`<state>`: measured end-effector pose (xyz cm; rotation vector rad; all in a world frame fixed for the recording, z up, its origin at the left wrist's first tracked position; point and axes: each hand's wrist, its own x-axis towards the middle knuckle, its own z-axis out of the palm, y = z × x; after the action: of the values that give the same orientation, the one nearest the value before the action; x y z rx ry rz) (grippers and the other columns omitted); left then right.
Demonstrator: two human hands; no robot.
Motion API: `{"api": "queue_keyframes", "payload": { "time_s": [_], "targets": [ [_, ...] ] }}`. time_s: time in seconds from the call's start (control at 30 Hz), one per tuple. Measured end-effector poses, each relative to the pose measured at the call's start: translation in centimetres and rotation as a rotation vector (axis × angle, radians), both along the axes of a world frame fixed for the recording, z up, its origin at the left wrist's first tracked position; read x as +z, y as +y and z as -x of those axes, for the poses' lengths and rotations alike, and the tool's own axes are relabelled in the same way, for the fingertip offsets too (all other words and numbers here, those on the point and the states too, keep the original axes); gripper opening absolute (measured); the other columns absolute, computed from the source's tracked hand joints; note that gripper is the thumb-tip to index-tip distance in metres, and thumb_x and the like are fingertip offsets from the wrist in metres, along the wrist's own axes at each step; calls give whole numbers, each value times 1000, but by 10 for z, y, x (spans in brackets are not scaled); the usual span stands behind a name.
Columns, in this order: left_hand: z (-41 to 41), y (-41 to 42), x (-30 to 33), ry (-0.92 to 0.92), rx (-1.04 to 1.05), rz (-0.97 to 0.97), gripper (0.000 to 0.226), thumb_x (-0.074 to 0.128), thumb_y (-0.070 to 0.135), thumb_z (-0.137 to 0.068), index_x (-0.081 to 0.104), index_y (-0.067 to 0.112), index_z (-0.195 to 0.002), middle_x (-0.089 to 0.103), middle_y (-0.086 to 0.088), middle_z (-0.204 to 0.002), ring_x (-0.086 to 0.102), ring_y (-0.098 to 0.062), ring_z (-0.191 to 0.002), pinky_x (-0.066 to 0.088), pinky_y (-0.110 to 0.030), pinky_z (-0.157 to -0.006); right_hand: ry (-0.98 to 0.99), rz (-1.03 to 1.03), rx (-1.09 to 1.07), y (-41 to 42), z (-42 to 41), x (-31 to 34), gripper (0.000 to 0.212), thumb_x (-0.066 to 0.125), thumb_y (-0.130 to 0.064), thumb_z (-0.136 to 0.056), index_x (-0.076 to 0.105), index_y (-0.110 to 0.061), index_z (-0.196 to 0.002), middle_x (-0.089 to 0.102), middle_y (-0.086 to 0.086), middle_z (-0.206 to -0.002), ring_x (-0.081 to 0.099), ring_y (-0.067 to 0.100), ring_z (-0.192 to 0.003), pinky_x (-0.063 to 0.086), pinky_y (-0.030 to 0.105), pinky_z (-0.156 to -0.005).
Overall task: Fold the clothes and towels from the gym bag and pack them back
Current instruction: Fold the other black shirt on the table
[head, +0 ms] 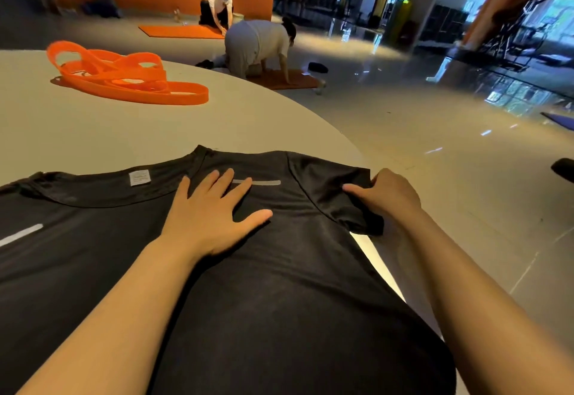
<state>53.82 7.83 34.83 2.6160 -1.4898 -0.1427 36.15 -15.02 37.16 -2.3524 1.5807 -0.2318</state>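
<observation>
One black T-shirt [279,270] lies flat on the tabletop [93,133], collar toward frame top, long axis running top to bottom. Left hand [214,214] presses it, fingers spread straight. Right hand [388,195] pinches the one right sleeve [338,189]. One orange strap bundle [124,76] sits upper left.

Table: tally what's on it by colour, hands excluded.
Black: 1, the t-shirt, spread flat, left hand pressing it, right hand gripping its sleeve.
Orange: 1, the tangled bands at the far side; separate loops cannot be counted.
Total: 2 on the table.
</observation>
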Motion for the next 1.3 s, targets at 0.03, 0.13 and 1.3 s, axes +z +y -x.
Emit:
{"api": "queue_keyframes", "payload": {
  "time_s": [0.03, 0.13, 1.3],
  "targets": [
    [0, 0, 0, -1, -2, 1, 104, -13, 88, -55, 1, 45, -149, -3, 9, -161, -6, -12, -147, -5, -49, -118, -6, -12, 1, 0, -1, -2, 51, 60, -57, -85, 51, -8, -100, 59, 16, -103, 57, 35, -104, 36, 32, -70],
    [-2, 0, 0, 3, -9, 6, 104, -12, 88, -55, 3, 45, -149, -3, 8, -161, -6, -12, -147, -6, -49, -119, -66, -9, -5, 4, -9, 0, 40, 57, -34, -94, 49, -2, -116, 55, 21, -121, 52, 37, -110, 36, 33, -76],
    [0, 8, 24, 179, 135, 394, 58, 56, 66, -81, 49, 39, -132, 61, 10, -123, 51, -19, -120, 36, -38, -98, -571, 46, 349, 110, 37, -12, 43, 50, -5, -83, 56, -24, -121, 61, -6, -115, 58, 11, -105, 50, 32, -91]
  ]
}}
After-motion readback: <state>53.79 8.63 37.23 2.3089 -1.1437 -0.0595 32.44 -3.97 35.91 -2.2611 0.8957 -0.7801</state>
